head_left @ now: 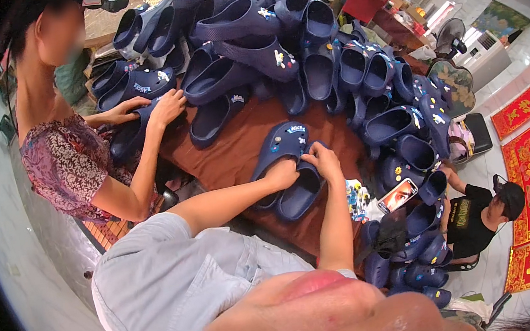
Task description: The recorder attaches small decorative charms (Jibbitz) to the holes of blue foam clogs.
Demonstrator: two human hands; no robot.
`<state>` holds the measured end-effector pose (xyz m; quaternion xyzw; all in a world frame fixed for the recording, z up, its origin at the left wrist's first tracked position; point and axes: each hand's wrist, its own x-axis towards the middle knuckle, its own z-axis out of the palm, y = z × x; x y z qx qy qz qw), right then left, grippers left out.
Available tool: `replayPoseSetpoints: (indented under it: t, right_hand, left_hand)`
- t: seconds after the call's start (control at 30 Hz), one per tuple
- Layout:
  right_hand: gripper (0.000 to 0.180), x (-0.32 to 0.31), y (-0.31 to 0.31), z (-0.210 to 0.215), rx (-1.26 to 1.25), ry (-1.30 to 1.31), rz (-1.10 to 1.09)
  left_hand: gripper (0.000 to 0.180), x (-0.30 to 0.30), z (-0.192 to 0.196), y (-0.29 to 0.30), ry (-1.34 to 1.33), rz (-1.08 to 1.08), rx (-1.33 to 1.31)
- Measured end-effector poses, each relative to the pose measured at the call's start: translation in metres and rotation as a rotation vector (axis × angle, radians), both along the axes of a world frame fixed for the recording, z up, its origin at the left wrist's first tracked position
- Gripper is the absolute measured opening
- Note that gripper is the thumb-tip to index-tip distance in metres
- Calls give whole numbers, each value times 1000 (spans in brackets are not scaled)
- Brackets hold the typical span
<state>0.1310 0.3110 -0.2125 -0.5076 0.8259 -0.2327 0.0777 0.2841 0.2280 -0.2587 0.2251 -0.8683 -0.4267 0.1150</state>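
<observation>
A pair of navy clogs lies in front of me on the brown cloth of the table. The far clog (280, 141) has small coloured charms on its holed upper. The near clog (300, 195) turns its opening toward me. My left hand (283, 174) is closed at the near clog's upper, its fingertips hidden inside the opening. At the right side of that upper, my right hand (324, 161) is pinched; anything between its fingertips is too small to make out.
Navy clogs are heaped along the back (237, 26) and right (396, 126) of the table. A lit phone (397, 196) and a packet of colourful charms (358, 199) lie near my right forearm. A co-worker (70, 160) handles clogs at left; another person (477, 220) sits at right.
</observation>
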Motion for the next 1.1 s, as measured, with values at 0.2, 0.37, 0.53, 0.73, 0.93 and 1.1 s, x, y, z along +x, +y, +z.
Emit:
replayPoseSetpoints:
  t: [0.2, 0.37, 0.53, 0.73, 0.93, 1.1]
  right_hand:
    - [29, -7, -3, 16, 93, -62, 137]
    - [16, -18, 0, 10, 14, -248, 229]
    - [6, -20, 14, 5, -82, -621, 92]
    - [8, -17, 49, -17, -288, -430, -136]
    - [16, -19, 109, -19, -96, 86, -446]
    - [23, -13, 133, -26, 108, 168, -649]
  left_hand:
    - [31, 2, -1, 1, 74, 73, -24]
    - [30, 2, 3, -1, -27, -1, -23]
    - [30, 3, 8, 1, -54, 8, -32]
    - [29, 5, 7, 1, -6, 39, -54]
    - [30, -2, -1, -2, -27, 41, -57]
    - [35, 0, 3, -2, -24, 47, -29]
